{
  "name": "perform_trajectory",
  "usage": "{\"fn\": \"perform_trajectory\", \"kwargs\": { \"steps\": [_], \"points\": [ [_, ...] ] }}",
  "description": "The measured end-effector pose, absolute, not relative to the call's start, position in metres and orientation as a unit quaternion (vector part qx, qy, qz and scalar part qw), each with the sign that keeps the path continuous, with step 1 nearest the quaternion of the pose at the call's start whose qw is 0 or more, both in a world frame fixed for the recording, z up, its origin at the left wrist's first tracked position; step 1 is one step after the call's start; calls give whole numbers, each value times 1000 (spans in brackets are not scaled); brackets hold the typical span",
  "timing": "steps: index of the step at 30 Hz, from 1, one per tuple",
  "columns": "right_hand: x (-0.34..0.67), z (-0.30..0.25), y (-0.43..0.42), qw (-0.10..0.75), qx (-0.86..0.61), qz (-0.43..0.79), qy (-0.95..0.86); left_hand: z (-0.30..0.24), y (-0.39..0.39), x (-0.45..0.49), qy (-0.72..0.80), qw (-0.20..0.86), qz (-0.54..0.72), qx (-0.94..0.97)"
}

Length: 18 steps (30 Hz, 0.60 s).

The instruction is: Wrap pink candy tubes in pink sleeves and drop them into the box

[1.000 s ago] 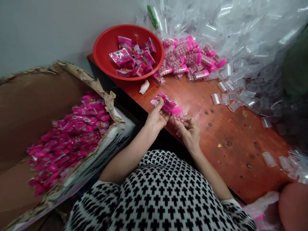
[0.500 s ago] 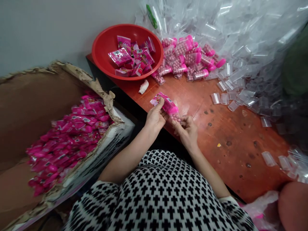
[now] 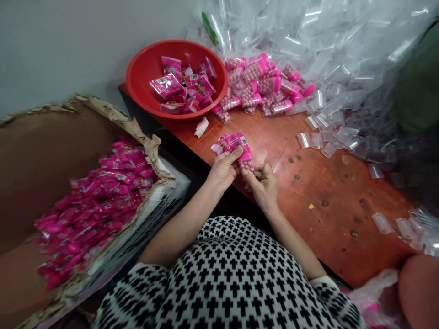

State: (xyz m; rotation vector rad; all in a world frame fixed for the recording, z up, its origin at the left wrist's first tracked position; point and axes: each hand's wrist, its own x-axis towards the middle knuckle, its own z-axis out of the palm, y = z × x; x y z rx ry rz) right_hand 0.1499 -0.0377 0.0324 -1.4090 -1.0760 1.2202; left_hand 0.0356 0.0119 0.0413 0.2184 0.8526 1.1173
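Observation:
Above the table's near edge, my left hand point(image 3: 223, 171) pinches a pink printed packet point(image 3: 243, 140) under its thumb. More pink printed wrapper point(image 3: 221, 144) fans out to the left of it. Just below the packet shows a clear tube of small pink balls point(image 3: 246, 165), its upper end covered by pink. My right hand point(image 3: 265, 186) grips the lower end of this tube between thumb and fingers. Both hands are closed and close together. Whether the tube's top is inside the packet or behind it, I cannot tell.
A red bowl point(image 3: 132, 93) with pink packets stands at the back left of the wooden table point(image 3: 329, 228). Beside it lie several filled tubes point(image 3: 270, 85), then a heap of clear empty tubes point(image 3: 363, 123). A torn carton point(image 3: 164, 176) of pink packs stands left.
The pink wrapper in my left hand has fanned out, and the packet over the tube stands more upright. My left thumb has shifted onto it. The view has moved slightly.

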Motion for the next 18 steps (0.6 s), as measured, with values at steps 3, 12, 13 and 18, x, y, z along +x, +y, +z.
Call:
{"fn": "perform_trajectory", "kwargs": {
  "steps": [3, 12, 13, 18],
  "points": [
    [150, 37, -34, 480, -530, 593, -369, 41, 13, 34, 393, 756, 508, 127],
    [150, 38, -32, 498, -555, 552, -374, 42, 10, 45, 419, 739, 513, 124],
    [149, 37, -31, 499, -542, 571, -363, 41, 10, 46, 422, 740, 510, 120],
    [147, 35, -29, 516, -532, 583, -333, 42, 6, 49, 429, 729, 511, 150]
  ]
}}
